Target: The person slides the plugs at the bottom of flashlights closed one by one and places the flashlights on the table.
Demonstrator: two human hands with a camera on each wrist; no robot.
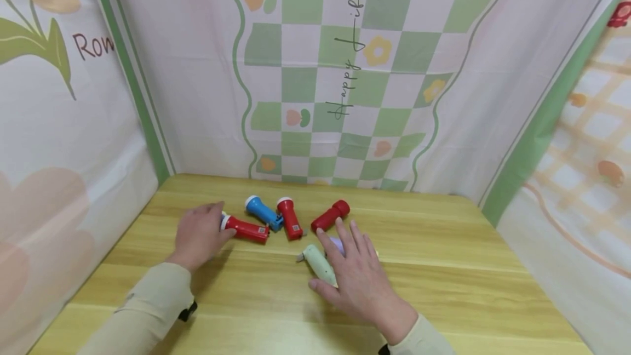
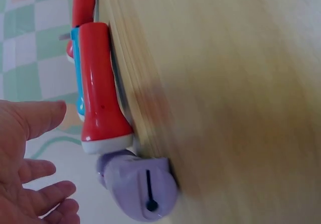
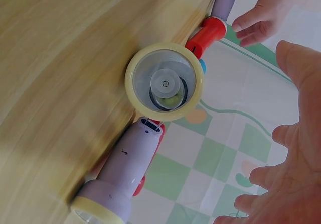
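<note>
My left hand [image 1: 198, 237] hovers beside a red flashlight [image 1: 248, 230] with a white head, fingers loosely spread and holding nothing. In the left wrist view a purple flashlight [image 2: 143, 184] lies by that red one's head, near my fingers; the head view mostly hides it behind my hand. My right hand [image 1: 365, 284] is spread above a mint green flashlight [image 1: 319, 264] and a second purple flashlight [image 1: 337, 244], partly covering both. The right wrist view shows the green one's cream-rimmed lens [image 3: 165, 83] and the purple body [image 3: 125, 153], apart from my fingers.
A blue flashlight [image 1: 263, 212] and another red flashlight [image 1: 290, 218] lie close together beyond my left hand. A dark red flashlight [image 1: 331, 216] lies past my right fingertips. All rest on a wooden table [image 1: 443, 267], with patterned curtains [image 1: 345, 81] at its back and sides.
</note>
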